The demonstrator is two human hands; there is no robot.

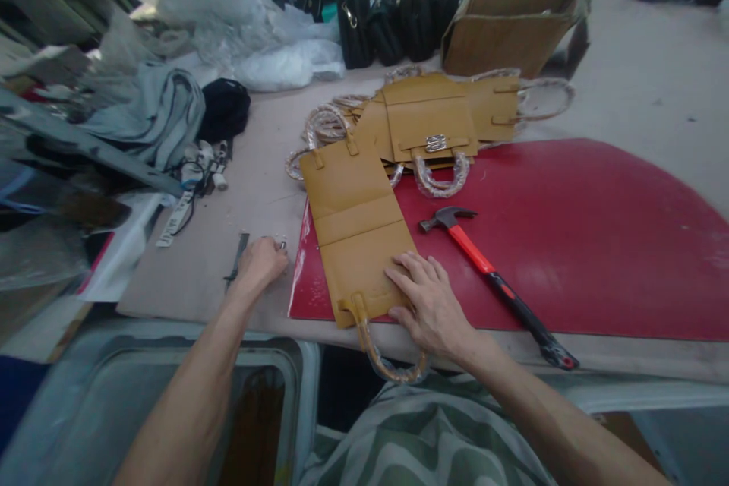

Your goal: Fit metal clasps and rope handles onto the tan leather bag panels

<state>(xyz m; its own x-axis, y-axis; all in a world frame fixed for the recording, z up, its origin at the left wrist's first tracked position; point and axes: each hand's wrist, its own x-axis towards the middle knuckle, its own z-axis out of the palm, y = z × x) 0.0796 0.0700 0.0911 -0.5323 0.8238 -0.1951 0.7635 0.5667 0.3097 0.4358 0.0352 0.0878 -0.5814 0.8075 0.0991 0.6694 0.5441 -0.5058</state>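
A mustard-yellow leather bag panel (364,220) lies flat across the left part of a red board (575,243). Plastic-wrapped handles are at both its ends, and the near handle (392,372) hangs over the table edge. My right hand (430,300) rests with spread fingers on the panel's lower right corner. On the bare table left of the board, my left hand (263,262) is closed, and a small shiny metal bit shows at its fingertips, too small to name. Beside that hand lies a thin dark tool (239,254). A claw hammer (484,266) with a red and black handle lies right of the panel.
More mustard bag panels (430,114) are piled behind, one with a metal clasp (436,142). Farther back stand a cardboard box (512,26), black bags (387,23) and clear plastic wrapping (228,23). A person's hands show at the top. Below left is a grey plastic bin (307,395).
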